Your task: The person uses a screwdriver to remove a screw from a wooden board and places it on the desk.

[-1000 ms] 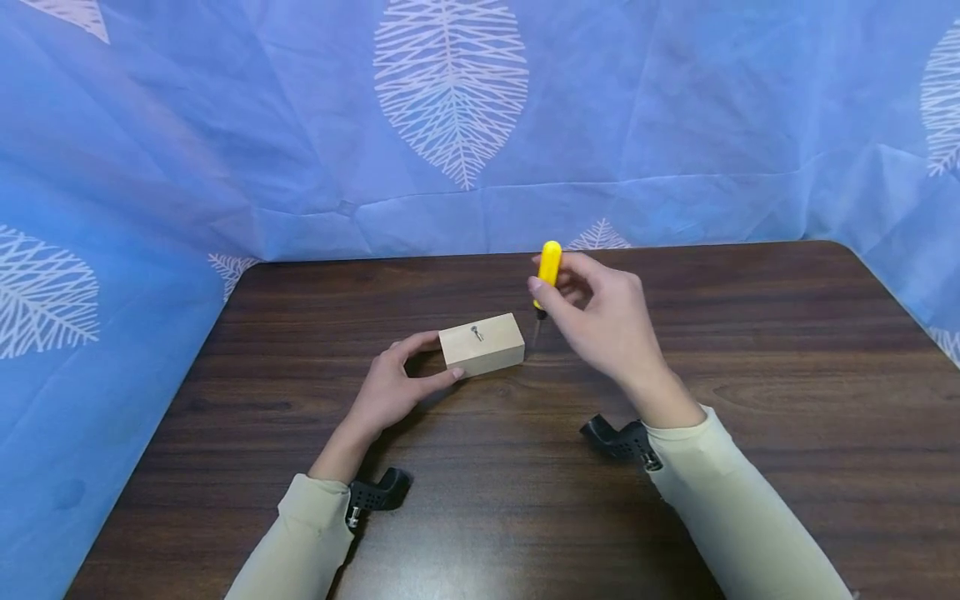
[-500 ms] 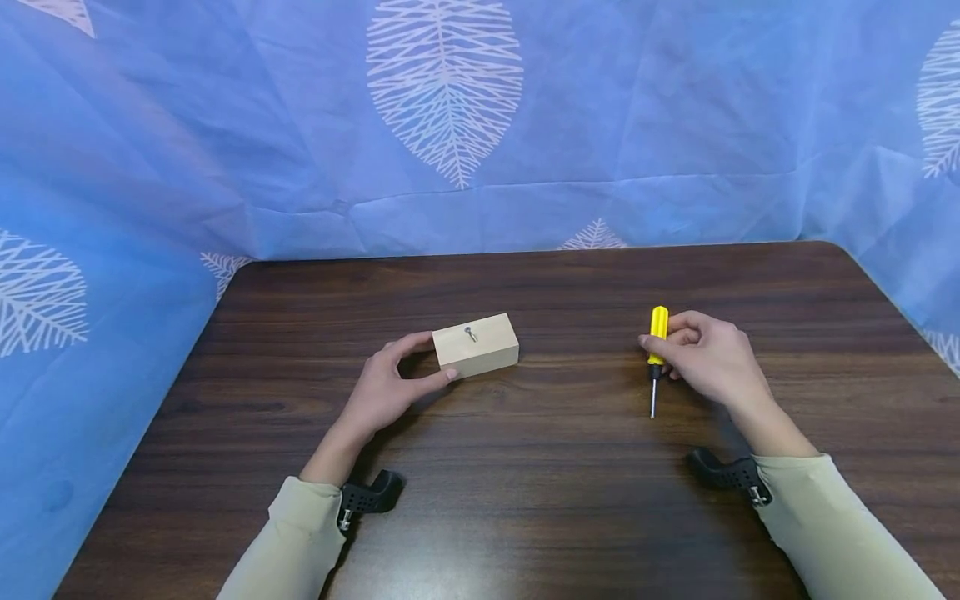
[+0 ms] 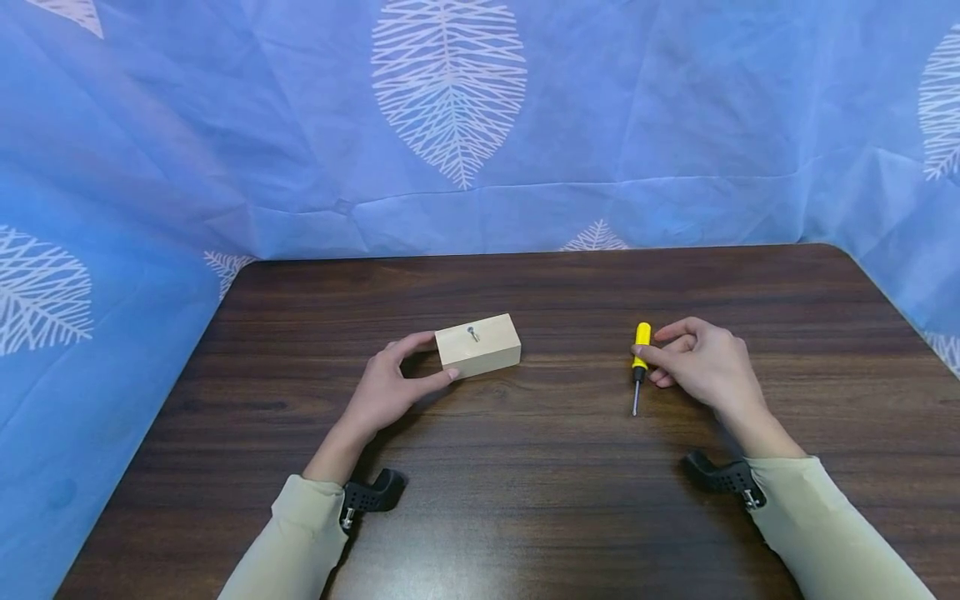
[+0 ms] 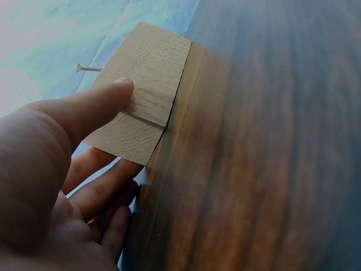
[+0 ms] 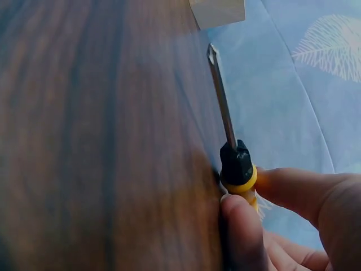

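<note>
A pale wooden block (image 3: 480, 347) sits on the table, with a screw (image 3: 473, 334) standing up out of its top face. My left hand (image 3: 384, 390) holds the block's left end, thumb on the near side and fingers at the far side. In the left wrist view the screw (image 4: 88, 69) juts well out of the wood. To the right of the block, my right hand (image 3: 708, 367) pinches a yellow-handled screwdriver (image 3: 641, 358) low over the table, its tip towards me. The right wrist view shows the metal shaft (image 5: 221, 99) and black collar; fingers partly cover the handle.
The dark wood-grain table (image 3: 525, 500) runs back to a blue cloth (image 3: 315, 125) with white leaf prints. Black camera mounts (image 3: 375, 492) sit on both wrists. A corner of the block (image 5: 219, 12) shows in the right wrist view.
My right hand has carried the screwdriver from beside the block to the right and down towards the table, then slightly back left. The left hand and block have stayed in place.
</note>
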A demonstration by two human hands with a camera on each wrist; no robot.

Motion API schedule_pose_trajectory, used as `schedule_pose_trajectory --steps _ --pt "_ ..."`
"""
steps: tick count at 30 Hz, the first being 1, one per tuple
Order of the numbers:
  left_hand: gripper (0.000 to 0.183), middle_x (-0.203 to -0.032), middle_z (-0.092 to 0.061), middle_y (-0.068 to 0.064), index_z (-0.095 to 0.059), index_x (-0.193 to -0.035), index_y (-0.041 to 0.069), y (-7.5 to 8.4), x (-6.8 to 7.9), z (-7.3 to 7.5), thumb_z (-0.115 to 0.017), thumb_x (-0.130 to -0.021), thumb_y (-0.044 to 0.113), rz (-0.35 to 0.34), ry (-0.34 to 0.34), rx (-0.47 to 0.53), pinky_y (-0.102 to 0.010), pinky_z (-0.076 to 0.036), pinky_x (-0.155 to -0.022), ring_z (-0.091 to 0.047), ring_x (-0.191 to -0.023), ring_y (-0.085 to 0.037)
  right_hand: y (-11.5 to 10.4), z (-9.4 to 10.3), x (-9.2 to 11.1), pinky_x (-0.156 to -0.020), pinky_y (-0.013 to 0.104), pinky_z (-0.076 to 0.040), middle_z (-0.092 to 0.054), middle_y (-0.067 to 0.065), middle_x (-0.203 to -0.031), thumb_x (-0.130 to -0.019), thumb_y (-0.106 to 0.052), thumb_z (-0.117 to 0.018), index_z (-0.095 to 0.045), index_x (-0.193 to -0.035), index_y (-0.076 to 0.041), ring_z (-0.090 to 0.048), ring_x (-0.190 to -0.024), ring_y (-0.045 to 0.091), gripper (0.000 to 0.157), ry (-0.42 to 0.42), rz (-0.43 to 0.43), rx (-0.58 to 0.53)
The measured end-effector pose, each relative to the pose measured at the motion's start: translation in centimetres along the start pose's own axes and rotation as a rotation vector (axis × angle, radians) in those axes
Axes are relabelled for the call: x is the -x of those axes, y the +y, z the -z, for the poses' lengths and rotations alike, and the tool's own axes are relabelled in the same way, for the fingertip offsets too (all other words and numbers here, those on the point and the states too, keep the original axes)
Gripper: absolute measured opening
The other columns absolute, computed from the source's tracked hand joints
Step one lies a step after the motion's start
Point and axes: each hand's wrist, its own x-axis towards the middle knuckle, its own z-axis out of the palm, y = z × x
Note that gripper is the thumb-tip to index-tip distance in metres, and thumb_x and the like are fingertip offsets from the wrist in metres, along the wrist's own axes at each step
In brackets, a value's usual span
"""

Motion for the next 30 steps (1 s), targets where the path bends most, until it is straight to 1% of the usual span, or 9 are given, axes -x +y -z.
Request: schedule_pose_trajectory --steps 4,9,11,13,17,21,25,27,30 --pt "0.072 -0.155 -0.062 -0.008 -0.058 -0.156 0.018 -0.1 -0.1 0.2 -0.086 -0.093 0.042 -0.002 0.002 -0.006 -0.063 -0.039 -0.123 -0.048 -0.152 -0.034 -0.3 -0.1 0.0 -0.065 0.027 -0.056 -0.081 -0.004 -0.083 -0.099 -0.056 -0.073 -0.066 -0.126 -0.001 -0.077 -0.068 0.013 0.061 0.027 0.001 0.006" --pt "0.073 -0.156 -0.061 -0.006 -0.058 -0.155 0.019 0.1 -0.2 0.2 -0.086 -0.092 0.043 0.009 0.0 -0.005 -0.063 -0.04 -0.122 -0.048 -0.152 -0.034 -1.3 -0.1 0.6 -0.061 0.03 -0.052 -0.076 -0.003 -0.072 -0.101 -0.063 -0.065 -0.069 -0.119 -0.006 -0.072 -0.064 0.016 0.06 0.149 0.007 0.046" --pt "0.072 -0.156 -0.061 -0.006 -0.059 -0.155 0.02 0.2 -0.2 0.2 -0.086 -0.092 0.043 0.014 -0.005 -0.004 -0.063 -0.04 -0.122 -0.048 -0.152 -0.033 -2.1 -0.3 1.0 -0.059 0.03 -0.05 -0.075 -0.002 -0.07 -0.102 -0.062 -0.065 -0.07 -0.118 -0.009 -0.07 -0.065 0.017 0.055 0.186 0.033 0.033" --pt "0.072 -0.155 -0.062 -0.006 -0.059 -0.155 0.02 0.3 -0.2 0.2 -0.086 -0.092 0.043 0.011 -0.009 -0.009 -0.063 -0.04 -0.122 -0.048 -0.152 -0.034 -3.3 -0.8 1.4 -0.057 0.03 -0.048 -0.076 0.0 -0.071 -0.103 -0.058 -0.066 -0.072 -0.116 -0.012 -0.07 -0.066 0.017 0.048 0.202 0.089 0.008" --pt "0.072 -0.154 -0.063 -0.005 -0.059 -0.154 0.019 0.5 -0.4 0.4 -0.086 -0.092 0.042 0.003 -0.007 -0.012 -0.063 -0.04 -0.122 -0.048 -0.152 -0.033 -6.3 -2.7 1.8 -0.055 0.027 -0.049 -0.08 0.006 -0.084 -0.104 -0.042 -0.072 -0.078 -0.11 -0.016 -0.075 -0.071 0.017 0.027 0.173 0.243 -0.081" --pt "0.071 -0.153 -0.063 -0.005 -0.06 -0.154 0.019 0.6 -0.4 0.5 -0.086 -0.092 0.043 0.004 -0.003 -0.007 -0.062 -0.04 -0.123 -0.048 -0.152 -0.033 -9.4 -5.5 1.5 -0.06 0.023 -0.053 -0.082 0.006 -0.092 -0.101 -0.024 -0.078 -0.081 -0.106 -0.017 -0.076 -0.077 0.018 0.009 0.103 0.373 -0.162" --pt "0.07 -0.153 -0.064 -0.004 -0.061 -0.153 0.02 0.5 -0.3 0.4 -0.086 -0.092 0.043 0.013 -0.002 0.004 -0.061 -0.04 -0.123 -0.049 -0.151 -0.032 -12.2 -8.3 1.0 -0.064 0.023 -0.054 -0.081 0.002 -0.094 -0.097 -0.018 -0.082 -0.082 -0.109 -0.016 -0.07 -0.077 0.017 0.012 0.035 0.436 -0.209" --pt "0.07 -0.153 -0.064 -0.003 -0.06 -0.153 0.02 0.5 -0.2 0.4 -0.086 -0.092 0.043 0.019 -0.003 0.01 -0.061 -0.039 -0.124 -0.049 -0.151 -0.032 -13.3 -9.4 0.6 -0.065 0.024 -0.054 -0.081 0.002 -0.093 -0.095 -0.019 -0.085 -0.082 -0.112 -0.016 -0.069 -0.077 0.016 0.017 0.022 0.453 -0.219" --pt "0.069 -0.153 -0.064 -0.003 -0.061 -0.153 0.021 0.4 0.0 0.4 -0.086 -0.093 0.043 0.022 -0.003 0.015 -0.061 -0.039 -0.124 -0.049 -0.151 -0.031 -14.5 -10.8 0.3 -0.064 0.025 -0.051 -0.079 0.001 -0.085 -0.092 -0.02 -0.088 -0.082 -0.112 -0.016 -0.068 -0.073 0.014 0.021 0.029 0.463 -0.224"
